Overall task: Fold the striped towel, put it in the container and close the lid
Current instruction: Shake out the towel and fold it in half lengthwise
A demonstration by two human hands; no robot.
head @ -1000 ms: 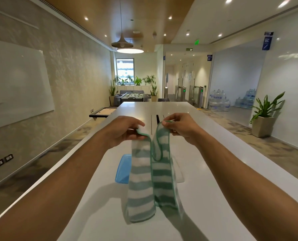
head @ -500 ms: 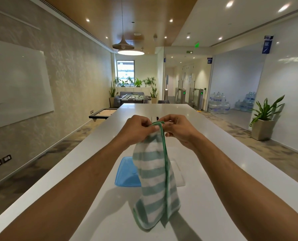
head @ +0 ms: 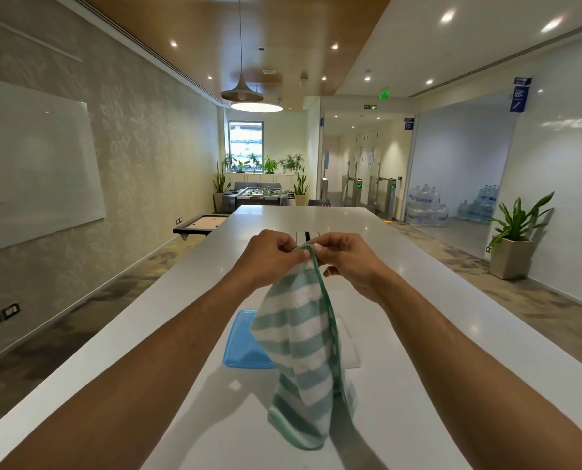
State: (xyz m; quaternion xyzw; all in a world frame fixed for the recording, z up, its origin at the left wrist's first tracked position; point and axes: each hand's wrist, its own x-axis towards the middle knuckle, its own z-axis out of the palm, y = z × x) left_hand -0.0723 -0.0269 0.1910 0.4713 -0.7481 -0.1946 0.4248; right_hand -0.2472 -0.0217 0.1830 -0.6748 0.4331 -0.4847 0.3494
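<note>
We pinch striped towel point(head: 303, 347) top edge, left hand point(head: 269, 257) and right hand point(head: 347, 262) together; towel hangs above table point(head: 418, 385) middle, hiding part of blue lid point(head: 240, 347).

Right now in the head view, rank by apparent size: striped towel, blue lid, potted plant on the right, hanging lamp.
1. Striped towel, though it is nearest the camera.
2. Potted plant.
3. Blue lid and hanging lamp: too close to rank, and the towel hides part of the lid.
</note>
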